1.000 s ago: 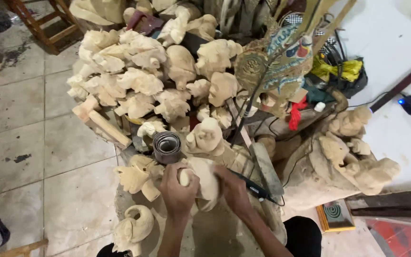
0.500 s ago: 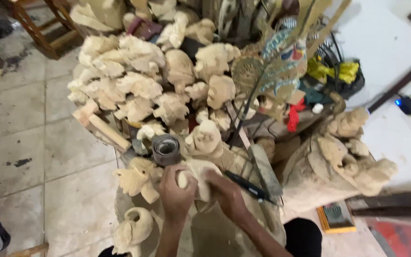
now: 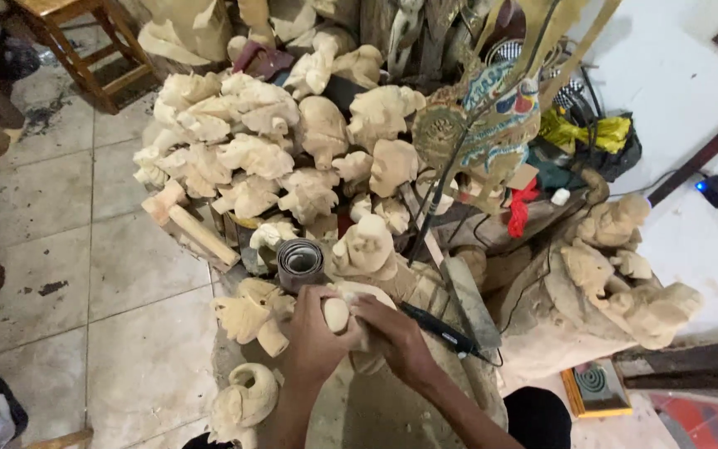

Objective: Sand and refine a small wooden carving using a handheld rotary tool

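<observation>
My left hand (image 3: pixel 312 339) is wrapped around a pale, rounded wooden carving (image 3: pixel 336 313) and holds it low in the middle of the view. My right hand (image 3: pixel 392 333) rests on the same carving from the right, fingers closed against it. Whether a tool or paper sits under those fingers is hidden. A dark roll of sandpaper (image 3: pixel 300 262) stands just above the hands. Right of my right hand lies a black pen-shaped power tool (image 3: pixel 442 330) with a cord.
A big heap of unpainted wooden carvings (image 3: pixel 276 141) fills the space ahead. A wooden mallet (image 3: pixel 189 223) lies at its left edge. A painted flat puppet (image 3: pixel 492 116) stands behind. A larger carved figure (image 3: pixel 617 274) sits right. Tiled floor (image 3: pixel 68 249) and a wooden stool (image 3: pixel 93 41) lie left.
Both hands stay on the carving and shift only slightly. The camera view has drifted a little, so the heap sits slightly differently in the picture.
</observation>
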